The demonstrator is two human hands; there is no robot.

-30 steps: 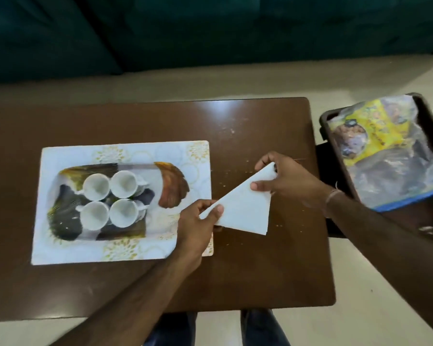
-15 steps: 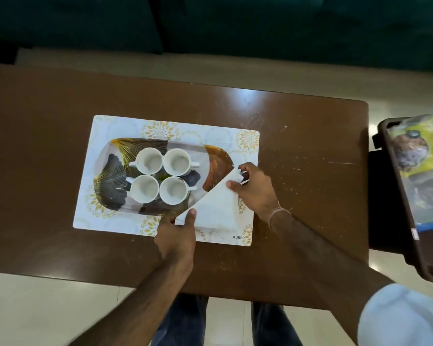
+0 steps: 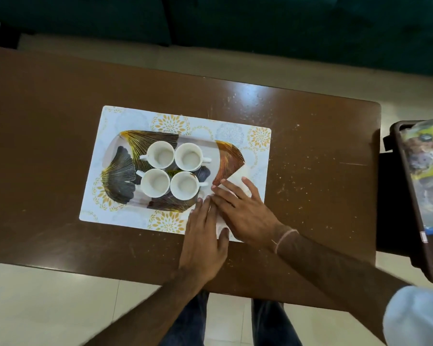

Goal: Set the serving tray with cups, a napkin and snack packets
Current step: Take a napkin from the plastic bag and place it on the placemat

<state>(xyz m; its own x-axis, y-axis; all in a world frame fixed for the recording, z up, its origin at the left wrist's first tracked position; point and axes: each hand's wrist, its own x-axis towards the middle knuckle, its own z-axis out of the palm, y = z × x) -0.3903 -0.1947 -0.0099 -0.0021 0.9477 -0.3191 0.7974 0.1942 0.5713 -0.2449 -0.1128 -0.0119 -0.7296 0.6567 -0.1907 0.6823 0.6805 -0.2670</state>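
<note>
Left hand point(image 3: 202, 236) lies flat, fingers spread, pressing on the napkin point(image 3: 238, 188); right hand point(image 3: 243, 213) likewise flat and spread on it, just right of the left. Napkin sits at the tray's point(image 3: 229, 158) near right corner, overlapping tray and mat point(image 3: 133, 118), mostly covered by both hands. Four white cups point(image 3: 171, 176) stand upright in a two-by-two cluster at the tray's middle, touching or nearly so. Tray rests on the mat on the worktop point(image 3: 310, 146). Packets point(image 3: 425, 171) lie in a dark bin point(image 3: 410, 221) well right of the tray.
</note>
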